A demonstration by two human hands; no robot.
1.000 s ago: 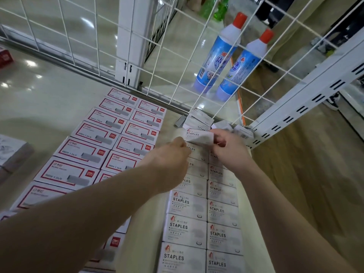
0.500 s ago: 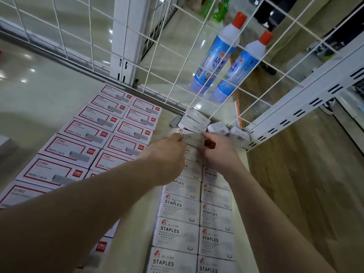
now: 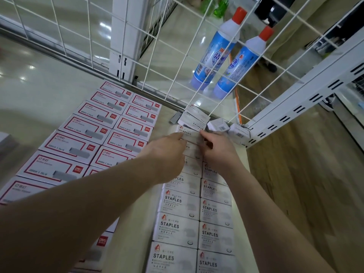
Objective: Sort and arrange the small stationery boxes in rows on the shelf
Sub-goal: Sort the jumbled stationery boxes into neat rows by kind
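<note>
We see a bare strip of shelf [image 3: 137,251] between the red boxes [image 3: 69,146] and staples rows [image 3: 197,219]. Ahead, loose boxes [image 3: 218,125] crowd the corner, shut in by the wire grid [image 3: 177,75] and white rail [image 3: 307,95].

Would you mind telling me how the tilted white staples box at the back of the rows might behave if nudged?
The tilted staples box rests askew on other boxes, so it would probably slide or tip. Its flat, square-edged cardboard shape suggests it is stiff and will not roll.
</note>
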